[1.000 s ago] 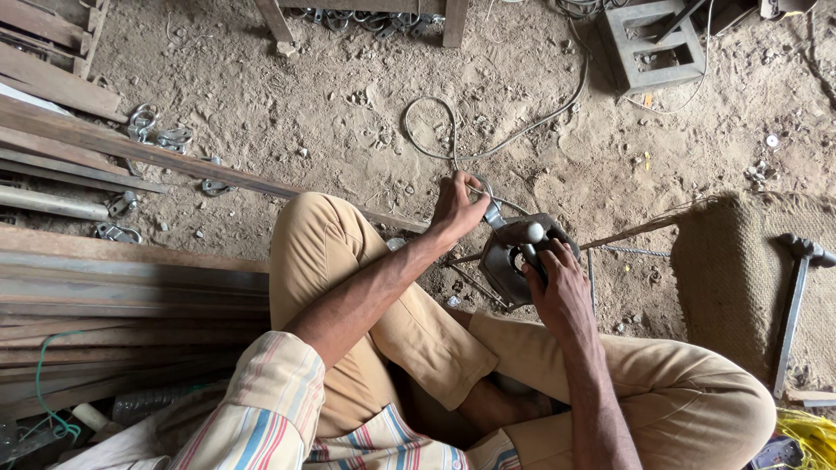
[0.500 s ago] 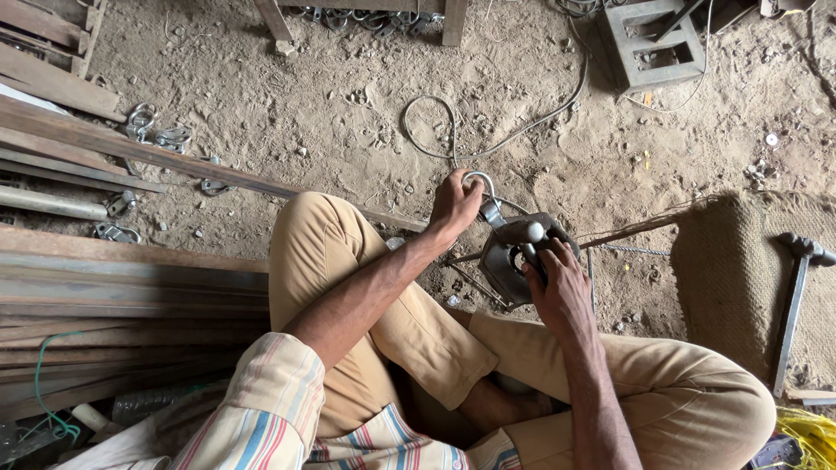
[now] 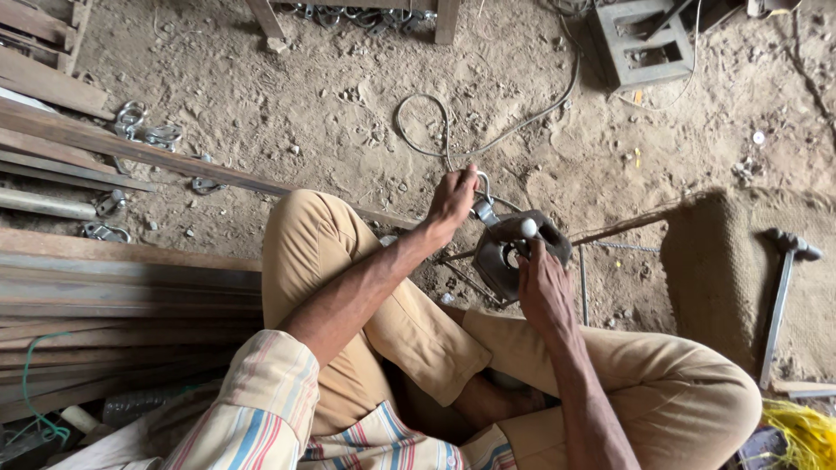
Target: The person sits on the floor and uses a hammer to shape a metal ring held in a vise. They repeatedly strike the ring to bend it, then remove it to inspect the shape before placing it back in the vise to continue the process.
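I sit on sandy ground in tan trousers. A dark round metal tool block (image 3: 509,252) stands between my knees. My left hand (image 3: 451,202) is closed around a small bent metal clasp (image 3: 482,198) at the block's upper left edge. My right hand (image 3: 542,287) grips the tool's lever, whose white round knob (image 3: 528,227) shows just above my fingers. A thin metal rod (image 3: 623,226) runs out to the right from the block.
Long metal bars and wooden strips (image 3: 122,287) are stacked at the left, with loose metal clasps (image 3: 144,135) near them. A grey cable (image 3: 488,122) loops on the ground ahead. A hammer (image 3: 781,296) lies on a woven mat (image 3: 731,270) at right. A metal frame (image 3: 649,43) sits far right.
My left hand has lifted slightly with the clasp at the block's edge. My right hand has slid down the lever, leaving the white knob more exposed.
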